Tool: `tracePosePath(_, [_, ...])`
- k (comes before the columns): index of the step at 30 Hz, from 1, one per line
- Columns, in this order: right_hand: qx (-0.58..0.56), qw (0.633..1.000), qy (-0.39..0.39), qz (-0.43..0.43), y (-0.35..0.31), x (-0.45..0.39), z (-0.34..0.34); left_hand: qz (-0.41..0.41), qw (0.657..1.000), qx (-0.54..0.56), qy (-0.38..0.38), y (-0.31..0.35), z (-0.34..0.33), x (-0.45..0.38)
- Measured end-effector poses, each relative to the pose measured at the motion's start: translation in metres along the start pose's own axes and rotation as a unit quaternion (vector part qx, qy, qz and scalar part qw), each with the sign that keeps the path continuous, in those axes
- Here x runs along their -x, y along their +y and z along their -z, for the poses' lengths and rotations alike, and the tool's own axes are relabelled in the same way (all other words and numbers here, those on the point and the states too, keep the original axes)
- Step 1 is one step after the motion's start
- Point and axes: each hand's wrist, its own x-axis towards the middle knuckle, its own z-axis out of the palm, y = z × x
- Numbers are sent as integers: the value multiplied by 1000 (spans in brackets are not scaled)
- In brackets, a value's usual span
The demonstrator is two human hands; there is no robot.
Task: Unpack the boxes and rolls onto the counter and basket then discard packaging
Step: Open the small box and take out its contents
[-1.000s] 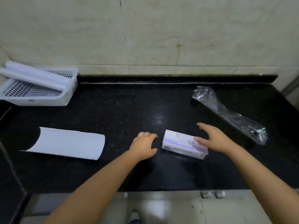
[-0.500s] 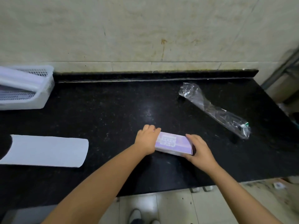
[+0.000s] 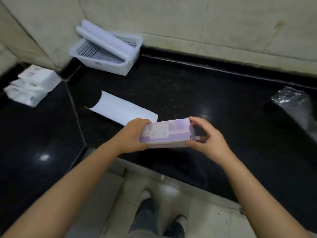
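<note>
A pale purple box point(image 3: 169, 133) is held above the front edge of the black counter point(image 3: 197, 93). My left hand point(image 3: 133, 134) grips its left end. My right hand point(image 3: 207, 138) pinches its right end, fingers at the end flap. A white perforated basket point(image 3: 132, 50) stands at the back left against the wall, with white rolls point(image 3: 103, 40) lying across it. A curled white paper sheet point(image 3: 120, 109) lies on the counter just behind my left hand.
White packets point(image 3: 32, 85) are stacked on the side counter at the far left. Crumpled clear plastic wrapping point(image 3: 295, 103) lies at the right edge. The tiled wall runs behind the counter. My feet and the floor show below.
Both hands closed on the purple box and lifted it off the counter toward me. The view swung left, bringing the side counter and the white packets into sight.
</note>
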Motion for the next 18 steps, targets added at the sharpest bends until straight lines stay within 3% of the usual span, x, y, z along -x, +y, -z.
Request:
tracePosePath(5, [-15,1000,-11,-3,-24,-32,-71,53,998,-6,20,-58,-8,41])
tracePosePath(9, [-19,999,-7,-46,-47,-68,-123,74,988,-49,124,-95,2,40])
tracePosePath(11, [-9,998,-11,-61,-57,-79,-133,77,985,-75,137,-104,10,34])
tracePosePath(15, [35,993,-77,-80,-69,-103,-159,84,987,-100,97,-150,36,20])
tracePosePath(18, [54,988,-97,-105,-73,-114,-176,78,992,-101,13,-174,48,11])
